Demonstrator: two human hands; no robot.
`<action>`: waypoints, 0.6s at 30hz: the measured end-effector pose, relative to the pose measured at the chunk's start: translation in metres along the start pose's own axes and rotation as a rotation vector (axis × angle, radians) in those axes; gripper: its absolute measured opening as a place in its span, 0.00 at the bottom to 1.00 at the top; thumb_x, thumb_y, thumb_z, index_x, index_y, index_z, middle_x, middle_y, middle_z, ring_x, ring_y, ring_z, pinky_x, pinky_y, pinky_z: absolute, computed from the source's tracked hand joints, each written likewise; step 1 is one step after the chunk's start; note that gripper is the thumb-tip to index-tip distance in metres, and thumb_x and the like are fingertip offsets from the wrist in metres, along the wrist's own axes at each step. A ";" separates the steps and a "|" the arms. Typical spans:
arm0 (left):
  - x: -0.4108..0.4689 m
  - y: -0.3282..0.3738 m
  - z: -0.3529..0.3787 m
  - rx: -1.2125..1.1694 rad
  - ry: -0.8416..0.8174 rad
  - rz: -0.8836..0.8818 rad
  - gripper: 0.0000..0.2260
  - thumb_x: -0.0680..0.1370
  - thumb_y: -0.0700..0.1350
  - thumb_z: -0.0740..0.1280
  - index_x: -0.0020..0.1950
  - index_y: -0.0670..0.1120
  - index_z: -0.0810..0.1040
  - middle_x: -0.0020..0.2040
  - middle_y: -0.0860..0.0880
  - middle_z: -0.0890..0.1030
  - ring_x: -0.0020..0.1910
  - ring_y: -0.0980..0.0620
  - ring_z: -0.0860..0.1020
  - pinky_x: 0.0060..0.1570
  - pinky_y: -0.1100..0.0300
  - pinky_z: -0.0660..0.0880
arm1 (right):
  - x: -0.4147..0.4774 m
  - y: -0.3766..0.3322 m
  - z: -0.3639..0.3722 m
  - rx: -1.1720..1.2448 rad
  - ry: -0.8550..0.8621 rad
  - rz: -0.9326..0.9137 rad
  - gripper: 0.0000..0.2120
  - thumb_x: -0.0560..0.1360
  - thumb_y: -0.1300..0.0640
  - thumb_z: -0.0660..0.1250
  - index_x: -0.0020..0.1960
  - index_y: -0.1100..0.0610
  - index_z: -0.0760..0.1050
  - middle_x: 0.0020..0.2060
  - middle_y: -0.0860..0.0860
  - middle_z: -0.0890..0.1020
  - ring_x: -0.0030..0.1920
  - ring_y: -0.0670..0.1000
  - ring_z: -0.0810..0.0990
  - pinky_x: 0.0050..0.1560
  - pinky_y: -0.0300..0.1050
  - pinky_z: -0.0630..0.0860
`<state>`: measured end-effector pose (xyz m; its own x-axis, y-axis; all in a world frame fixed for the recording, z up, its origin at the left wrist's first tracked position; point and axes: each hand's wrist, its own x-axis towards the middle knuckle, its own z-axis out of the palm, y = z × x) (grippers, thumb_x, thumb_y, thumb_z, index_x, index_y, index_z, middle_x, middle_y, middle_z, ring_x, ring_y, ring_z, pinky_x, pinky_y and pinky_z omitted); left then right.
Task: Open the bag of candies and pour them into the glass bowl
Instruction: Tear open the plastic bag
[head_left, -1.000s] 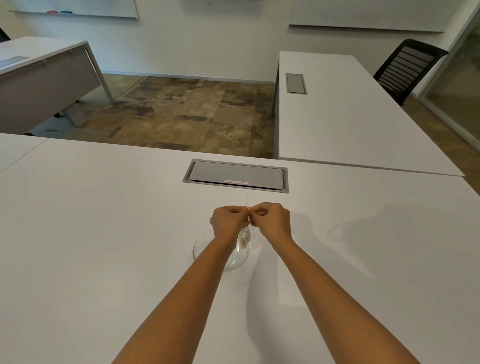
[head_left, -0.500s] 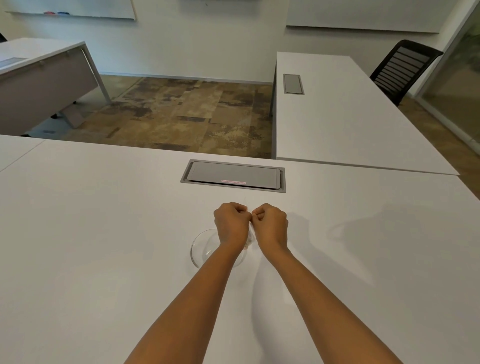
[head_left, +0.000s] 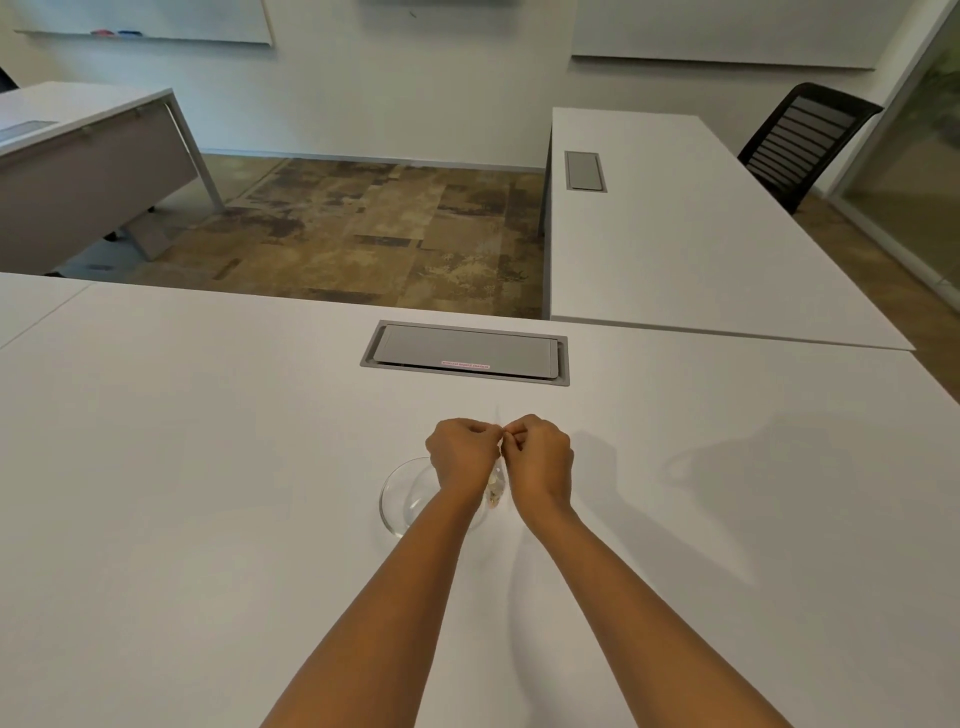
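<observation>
A small clear bag of candies (head_left: 496, 486) hangs between my two hands, its top edge pinched from both sides. My left hand (head_left: 462, 454) and my right hand (head_left: 540, 457) are fisted close together, knuckles up, fingertips meeting at the bag's top. The pale candies show at the bag's bottom, between my wrists. The glass bowl (head_left: 402, 496) sits on the white table directly under my left hand and wrist, which hide its right half. The bag hangs over the bowl's right rim.
A grey cable hatch (head_left: 465, 353) is set into the white table (head_left: 208, 467) beyond my hands. A second white table (head_left: 675, 234) stands far right with a black chair (head_left: 800, 140) behind it. Another desk (head_left: 78, 145) is far left.
My hands have stayed pinched together over the bowl, shifting only slightly. The bag's candy-filled bottom shows between my wrists again after being mostly hidden half a second ago.
</observation>
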<state>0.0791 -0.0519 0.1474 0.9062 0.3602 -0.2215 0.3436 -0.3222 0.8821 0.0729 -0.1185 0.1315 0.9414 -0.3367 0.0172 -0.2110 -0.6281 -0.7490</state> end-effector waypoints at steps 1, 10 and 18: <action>0.001 -0.001 -0.001 -0.028 -0.022 -0.035 0.08 0.74 0.41 0.68 0.47 0.37 0.84 0.45 0.38 0.85 0.44 0.42 0.83 0.53 0.50 0.80 | 0.000 0.001 -0.002 0.012 0.001 -0.001 0.07 0.76 0.60 0.64 0.50 0.61 0.79 0.48 0.57 0.83 0.46 0.53 0.81 0.43 0.36 0.72; -0.003 0.000 -0.003 -0.087 -0.092 -0.102 0.04 0.69 0.34 0.70 0.42 0.36 0.84 0.42 0.38 0.85 0.40 0.44 0.83 0.45 0.57 0.80 | 0.004 0.008 -0.006 0.045 -0.023 0.010 0.07 0.76 0.61 0.65 0.51 0.61 0.80 0.48 0.57 0.84 0.46 0.52 0.81 0.45 0.34 0.71; -0.010 0.005 0.008 0.036 0.005 -0.039 0.04 0.71 0.38 0.71 0.40 0.38 0.84 0.38 0.41 0.85 0.33 0.49 0.79 0.29 0.66 0.70 | -0.001 0.009 -0.002 -0.076 -0.006 -0.011 0.09 0.75 0.67 0.61 0.48 0.63 0.80 0.46 0.58 0.83 0.43 0.53 0.81 0.39 0.39 0.75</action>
<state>0.0739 -0.0641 0.1504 0.8908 0.3775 -0.2528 0.3870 -0.3389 0.8576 0.0699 -0.1256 0.1260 0.9453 -0.3255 0.0213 -0.2196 -0.6834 -0.6962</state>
